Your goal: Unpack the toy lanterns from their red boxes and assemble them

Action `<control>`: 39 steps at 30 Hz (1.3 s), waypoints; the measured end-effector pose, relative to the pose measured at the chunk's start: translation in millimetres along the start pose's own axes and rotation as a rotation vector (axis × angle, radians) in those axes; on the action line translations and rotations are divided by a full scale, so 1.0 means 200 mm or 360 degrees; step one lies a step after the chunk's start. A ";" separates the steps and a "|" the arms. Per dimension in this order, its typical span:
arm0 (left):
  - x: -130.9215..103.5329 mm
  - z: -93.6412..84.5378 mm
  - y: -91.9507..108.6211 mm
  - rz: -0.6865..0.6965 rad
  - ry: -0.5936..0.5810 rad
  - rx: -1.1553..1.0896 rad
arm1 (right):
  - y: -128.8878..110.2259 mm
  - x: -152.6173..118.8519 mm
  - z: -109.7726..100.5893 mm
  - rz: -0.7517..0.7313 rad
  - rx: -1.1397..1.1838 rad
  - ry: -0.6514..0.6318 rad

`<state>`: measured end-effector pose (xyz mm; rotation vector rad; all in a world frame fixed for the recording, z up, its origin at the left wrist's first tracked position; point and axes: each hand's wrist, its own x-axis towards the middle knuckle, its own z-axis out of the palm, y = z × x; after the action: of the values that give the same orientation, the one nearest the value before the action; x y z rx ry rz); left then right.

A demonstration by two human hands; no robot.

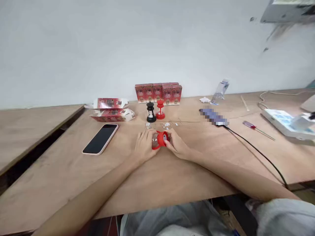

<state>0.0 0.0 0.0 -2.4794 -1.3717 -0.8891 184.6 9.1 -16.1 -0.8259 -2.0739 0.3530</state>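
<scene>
Both of my hands meet at the middle of the wooden table (172,177) around a small red toy lantern (160,139) with a clear middle part. My left hand (144,146) grips its left side and my right hand (177,144) grips its red end on the right. Just beyond my fingers lie several tiny metal parts (167,124). Behind those stand a finished black lantern (150,112) and a finished red lantern (160,109), upright and side by side.
A row of red boxes (158,93) lines the wall. Opened red boxes (112,109) and a phone (100,138) lie to the left. On the right are a red-handled screwdriver (257,128), a black cable (258,152), a plastic bottle (220,90) and a white device (286,122).
</scene>
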 end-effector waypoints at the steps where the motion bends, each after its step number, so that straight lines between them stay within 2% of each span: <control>1: 0.00 0.00 0.00 0.0002 -0.0013 0.0002 | 0.00 0.00 0.00 0.0002 -0.0014 -0.0007; 11: 0.00 0.01 0.01 0.0001 0.0039 0.0018 | 0.00 0.00 0.01 -0.0088 -0.0174 0.0057; 18: 0.00 0.01 -0.01 -0.0056 0.0051 -0.0019 | -0.02 0.00 0.00 -0.0191 -0.0230 0.0348; 23: 0.00 0.02 -0.01 -0.0127 0.0033 0.0023 | -0.05 0.01 0.00 -0.0298 -0.0309 0.0428; 27: 0.00 0.02 -0.02 -0.0241 -0.0009 -0.0052 | 0.01 0.02 -0.02 -0.0223 -0.0369 0.0518; 30: 0.02 0.00 -0.02 -0.0411 -0.0030 -0.0211 | 0.13 0.06 -0.06 0.0015 -0.0566 0.0589; 34: 0.04 -0.01 -0.03 -0.0403 -0.0016 -0.0576 | 0.31 0.13 -0.13 0.0401 -0.0913 0.0340; 37: 0.04 -0.02 -0.03 -0.0342 -0.0007 -0.0725 | 0.37 0.16 -0.17 0.0496 -0.1077 0.0115; 39: 0.04 -0.01 -0.04 -0.0327 0.0007 -0.0762 | 0.37 0.15 -0.17 0.0496 -0.1101 0.0053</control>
<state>-3.6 8.7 5.8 -2.6913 -1.5880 -1.4121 230.6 82.8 -14.7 -1.5563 -2.0448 -0.2405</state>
